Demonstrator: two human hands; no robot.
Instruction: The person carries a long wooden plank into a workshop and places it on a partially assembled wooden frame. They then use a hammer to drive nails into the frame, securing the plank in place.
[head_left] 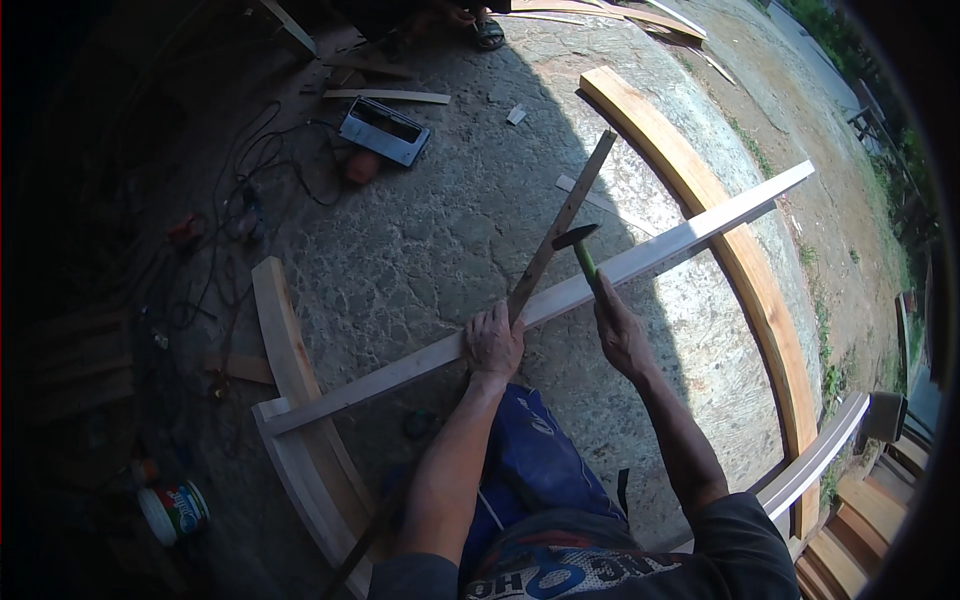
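Note:
A long pale wooden bar (pixel 400 372) lies slantwise in front of me across two thick timbers. My left hand (pixel 493 342) is closed where a narrow, dark wooden strip (pixel 562 222) meets this bar, with its fingers over the bar and its thumb beside the strip. The strip slants away from me to the upper right. In my right hand (pixel 622 335) is a hammer (pixel 586 258) with a green handle and a dark head. The hammer head is held up beside the strip, over the floor beyond the bar. Whatever lies under my left palm is hidden.
A long timber (pixel 745 250) supports the bar's right part; a shorter timber (pixel 285 330) is at left. A silver-framed power tool (pixel 385 132), cables (pixel 250 150) and a white bucket (pixel 174 512) are on the floor. Another person's sandalled foot (pixel 489 36) shows at the top.

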